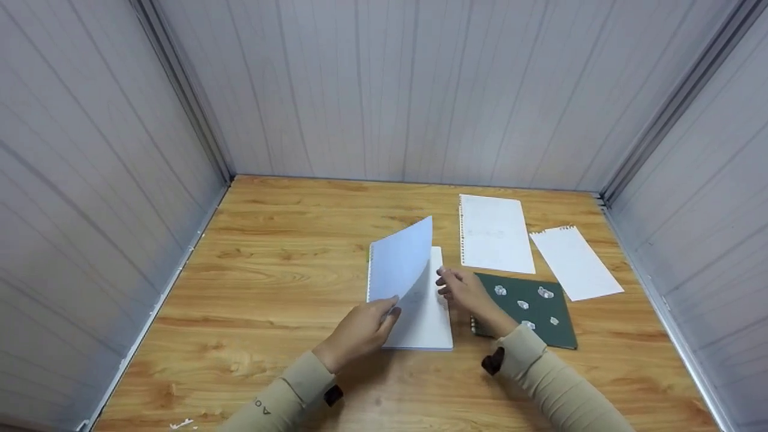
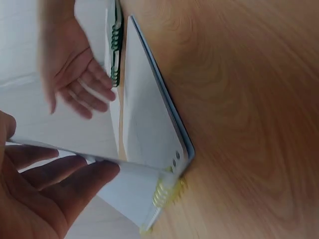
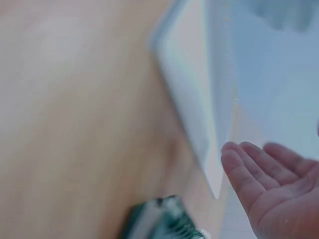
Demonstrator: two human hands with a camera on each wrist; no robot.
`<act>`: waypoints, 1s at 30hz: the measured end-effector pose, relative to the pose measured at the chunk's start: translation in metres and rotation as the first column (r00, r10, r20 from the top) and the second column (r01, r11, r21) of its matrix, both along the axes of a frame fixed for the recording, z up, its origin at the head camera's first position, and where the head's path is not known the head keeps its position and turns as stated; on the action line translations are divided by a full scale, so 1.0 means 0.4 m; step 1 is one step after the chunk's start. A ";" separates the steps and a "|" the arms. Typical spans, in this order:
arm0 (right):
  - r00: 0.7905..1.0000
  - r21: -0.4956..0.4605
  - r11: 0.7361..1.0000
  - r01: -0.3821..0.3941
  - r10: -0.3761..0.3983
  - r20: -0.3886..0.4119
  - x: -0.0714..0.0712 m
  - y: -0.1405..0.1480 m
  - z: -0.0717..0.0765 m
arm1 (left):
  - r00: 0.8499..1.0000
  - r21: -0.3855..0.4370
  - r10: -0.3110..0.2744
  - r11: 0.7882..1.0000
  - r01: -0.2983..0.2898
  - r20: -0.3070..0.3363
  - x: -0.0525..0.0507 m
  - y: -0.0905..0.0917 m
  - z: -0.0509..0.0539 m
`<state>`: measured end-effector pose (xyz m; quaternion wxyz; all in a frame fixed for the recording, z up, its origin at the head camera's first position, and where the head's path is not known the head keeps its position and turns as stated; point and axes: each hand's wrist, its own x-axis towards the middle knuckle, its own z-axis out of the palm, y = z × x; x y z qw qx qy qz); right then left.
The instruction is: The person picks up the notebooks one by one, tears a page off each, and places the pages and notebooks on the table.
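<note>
A spiral notebook [image 1: 423, 333] lies on the wooden table, its yellow coil [image 2: 162, 194] showing in the left wrist view. My left hand [image 1: 359, 331] pinches the near edge of a pale sheet [image 1: 396, 264] that stands raised and slightly bowed over the white page beneath. Whether this sheet is a page or the cover, I cannot tell. Beside the notebook's right edge hovers my right hand [image 1: 467, 295], fingers fairly straight and nothing in them. In the right wrist view its palm [image 3: 284, 199] faces the raised sheet.
A dark green spiral notebook [image 1: 543, 330] with pale stone-like prints lies under the right forearm. Behind it are two loose sheets with torn perforated edges, a larger one [image 1: 495, 234] and a smaller one [image 1: 576, 264]. Paper scraps [image 1: 183, 423] lie at the front left. Panel walls enclose the table.
</note>
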<state>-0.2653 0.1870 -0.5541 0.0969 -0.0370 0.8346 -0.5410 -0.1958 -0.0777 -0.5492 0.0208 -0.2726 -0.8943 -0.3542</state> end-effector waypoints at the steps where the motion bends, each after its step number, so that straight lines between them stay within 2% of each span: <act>1: 0.999 -0.055 0.998 0.033 -0.032 0.018 -0.006 0.000 0.008 | 0.999 -0.058 0.002 0.998 -0.004 -0.037 0.000 0.012 0.000; 4: 0.995 -0.148 0.985 0.085 -0.075 0.070 -0.022 0.000 0.025 | 0.992 -0.222 -0.004 0.975 -0.025 -0.128 0.002 0.050 -0.005; 6: 0.991 -0.158 0.983 0.097 -0.080 0.107 -0.030 0.001 0.030 | 0.985 -0.312 -0.008 0.949 -0.046 -0.170 0.005 0.072 -0.013; 11: 0.987 -0.039 0.993 0.108 -0.102 0.122 -0.035 0.006 0.016 | 0.980 -0.451 -0.006 0.889 -0.086 -0.200 0.012 0.107 -0.035; 15: 0.990 0.098 0.989 0.107 -0.115 0.081 -0.035 0.006 -0.004 | 0.981 -0.523 -0.010 0.847 -0.096 -0.196 0.013 0.116 -0.049; 17: 0.993 0.160 0.982 0.100 -0.108 0.048 -0.036 0.004 -0.012 | 0.984 -0.547 -0.015 0.832 -0.086 -0.177 0.010 0.118 -0.052; 20: 0.996 0.249 0.964 0.090 -0.090 -0.012 -0.039 0.001 -0.024 | 0.991 -0.573 -0.021 0.818 -0.058 -0.131 0.003 0.118 -0.055; 24: 0.996 0.364 0.928 0.079 -0.059 -0.067 -0.039 -0.007 -0.035 | 0.997 -0.583 -0.025 0.812 -0.023 -0.073 -0.006 0.113 -0.057; 30: 0.998 0.424 0.904 0.058 -0.037 -0.057 -0.033 -0.013 -0.048 | 0.999 -0.579 -0.018 0.815 -0.014 -0.049 -0.008 0.106 -0.057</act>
